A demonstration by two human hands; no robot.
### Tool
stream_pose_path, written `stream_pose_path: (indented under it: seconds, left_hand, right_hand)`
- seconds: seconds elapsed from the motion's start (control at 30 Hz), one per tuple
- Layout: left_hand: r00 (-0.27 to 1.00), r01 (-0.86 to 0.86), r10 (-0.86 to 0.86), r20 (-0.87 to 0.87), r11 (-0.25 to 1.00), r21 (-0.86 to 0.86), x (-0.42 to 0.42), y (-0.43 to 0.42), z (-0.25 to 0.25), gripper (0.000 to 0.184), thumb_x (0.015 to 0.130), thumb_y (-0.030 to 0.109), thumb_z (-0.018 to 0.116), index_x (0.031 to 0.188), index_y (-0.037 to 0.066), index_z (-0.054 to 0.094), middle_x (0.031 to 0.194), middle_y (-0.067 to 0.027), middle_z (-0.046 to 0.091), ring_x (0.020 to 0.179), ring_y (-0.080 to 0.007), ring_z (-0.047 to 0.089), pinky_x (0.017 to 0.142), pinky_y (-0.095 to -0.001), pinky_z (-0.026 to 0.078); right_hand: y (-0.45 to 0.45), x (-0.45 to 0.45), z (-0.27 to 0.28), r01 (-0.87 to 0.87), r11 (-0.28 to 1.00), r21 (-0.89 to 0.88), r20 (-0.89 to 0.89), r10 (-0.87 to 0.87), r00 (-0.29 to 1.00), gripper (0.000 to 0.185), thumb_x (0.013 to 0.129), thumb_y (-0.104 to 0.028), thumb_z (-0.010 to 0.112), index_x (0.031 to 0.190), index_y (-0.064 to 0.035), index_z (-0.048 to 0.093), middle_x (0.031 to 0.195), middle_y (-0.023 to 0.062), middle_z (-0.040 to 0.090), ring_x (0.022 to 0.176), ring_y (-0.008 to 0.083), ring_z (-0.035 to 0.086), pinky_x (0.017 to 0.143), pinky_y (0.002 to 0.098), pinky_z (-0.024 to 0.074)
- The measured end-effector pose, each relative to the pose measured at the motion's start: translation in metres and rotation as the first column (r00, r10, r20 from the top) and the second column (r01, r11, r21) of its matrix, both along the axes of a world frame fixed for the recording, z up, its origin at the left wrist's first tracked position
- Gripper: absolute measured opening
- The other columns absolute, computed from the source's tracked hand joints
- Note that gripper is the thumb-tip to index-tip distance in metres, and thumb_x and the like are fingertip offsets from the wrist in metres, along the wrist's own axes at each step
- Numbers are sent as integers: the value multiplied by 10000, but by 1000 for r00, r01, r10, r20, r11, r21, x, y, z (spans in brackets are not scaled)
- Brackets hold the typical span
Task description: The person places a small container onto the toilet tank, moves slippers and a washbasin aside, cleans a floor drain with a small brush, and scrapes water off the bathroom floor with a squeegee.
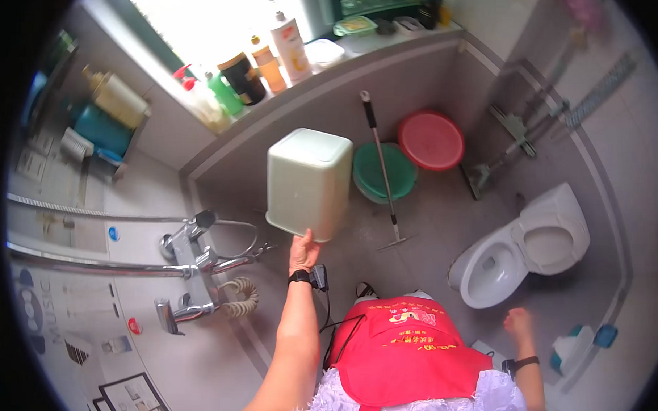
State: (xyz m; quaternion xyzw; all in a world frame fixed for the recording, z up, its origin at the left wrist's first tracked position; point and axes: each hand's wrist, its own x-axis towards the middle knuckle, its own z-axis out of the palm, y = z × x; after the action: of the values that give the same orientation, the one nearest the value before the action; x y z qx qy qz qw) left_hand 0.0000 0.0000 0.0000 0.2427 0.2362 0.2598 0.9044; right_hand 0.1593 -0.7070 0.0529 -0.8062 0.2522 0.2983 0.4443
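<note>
From your head, your one camera looks forward and steeply down over your red apron (403, 348), its wide, round-edged view catching your left hand (303, 251) and right hand (520, 322) fairly near, with the window ledge (353, 58) farther off at the top.

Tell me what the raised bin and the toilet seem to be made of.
The bin looks like pale plastic with a soft sheen, going by its rounded, moulded-looking shape. The toilet is probably glazed white ceramic, from its bright gloss and smooth curves.
</note>
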Motion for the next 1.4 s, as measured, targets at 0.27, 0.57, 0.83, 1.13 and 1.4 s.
stream_pose_path:
  seconds: [0.27, 0.57, 0.83, 1.13, 1.4]
  left_hand:
    - [999, 28, -33, 38, 993, 116, 37, -14, -8, 485, 890, 120, 623, 1340, 169, 448, 1324, -46, 511, 1227, -251, 483, 1026, -496, 397]
    - [998, -63, 59, 34, 990, 125, 38, -47, 31, 392, 888, 75, 617, 1263, 131, 519, 1256, -52, 566, 1152, -236, 541, 986, -470, 437]
    - [979, 36, 10, -203, 974, 223, 20, -30, 31, 198, 904, 121, 621, 1081, 33, 625, 1103, -81, 645, 1036, -229, 594, 971, -442, 441]
    - [832, 373, -114, -543, 839, 397, 20, -5, -4, 545, 867, 211, 675, 1335, 59, 441, 1288, -94, 519, 1177, -240, 490, 1003, -450, 392]
    - [837, 431, -292, -463, 873, 229, 40, 11, -2, 602, 816, 128, 697, 1353, 112, 424, 1280, -75, 509, 1175, -266, 488, 982, -487, 407]
  right_hand:
    - [-86, -65, -14, 168, 986, -2, -245, -163, 956, 168, 877, -183, 555, 1009, -81, 551, 771, 72, 599, 678, 208, 617, 602, 378, 547]
    - [-121, -34, -25, 214, 960, 182, -178, -182, 967, 115, 911, -210, 575, 948, -102, 561, 723, 33, 581, 612, 156, 585, 531, 321, 494]
    - [-136, -31, -38, 275, 939, 207, -182, -240, 954, 116, 903, -195, 594, 960, -94, 597, 728, 38, 596, 592, 151, 604, 518, 314, 529]
    - [-179, -117, -23, 432, 902, 29, -182, -420, 889, 162, 888, -186, 555, 966, -60, 619, 761, 61, 625, 635, 176, 639, 574, 333, 547]
    - [-186, -206, -39, 594, 803, 38, -184, -579, 794, 144, 863, -158, 585, 951, -48, 616, 740, 86, 630, 623, 213, 648, 575, 386, 557]
